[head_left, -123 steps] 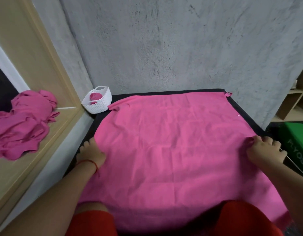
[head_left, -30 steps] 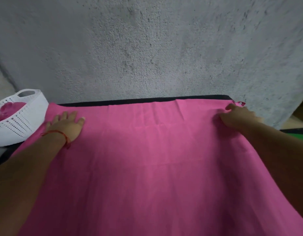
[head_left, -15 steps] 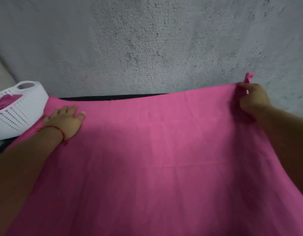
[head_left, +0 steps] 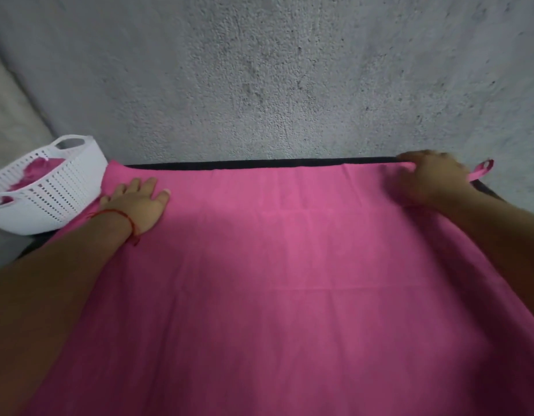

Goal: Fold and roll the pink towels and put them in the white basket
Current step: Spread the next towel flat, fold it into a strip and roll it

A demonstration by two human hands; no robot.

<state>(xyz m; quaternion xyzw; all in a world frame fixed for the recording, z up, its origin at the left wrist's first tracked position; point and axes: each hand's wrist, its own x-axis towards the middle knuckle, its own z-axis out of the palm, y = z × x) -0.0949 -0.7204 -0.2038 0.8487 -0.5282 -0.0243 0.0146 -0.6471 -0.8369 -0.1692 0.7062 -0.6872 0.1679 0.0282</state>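
Observation:
A large pink towel (head_left: 289, 265) lies spread flat over the black table (head_left: 259, 164), filling most of the view. My left hand (head_left: 136, 202) rests flat on its far left corner, fingers straight. At the far right corner my right hand (head_left: 430, 181) grips the towel's edge, blurred by motion; a small pink hanging loop (head_left: 481, 171) sticks out beside it. The white perforated basket (head_left: 58, 193) stands at the left, touching the towel's corner, with a rolled pink towel (head_left: 40, 171) inside.
A rough grey concrete wall (head_left: 274, 79) rises directly behind the table's far edge. The table's right edge (head_left: 484, 187) shows just past my right hand.
My right hand has lowered the far right corner, lifted half a second ago, back down to the table's far edge. My left hand has stayed pressed on the far left corner.

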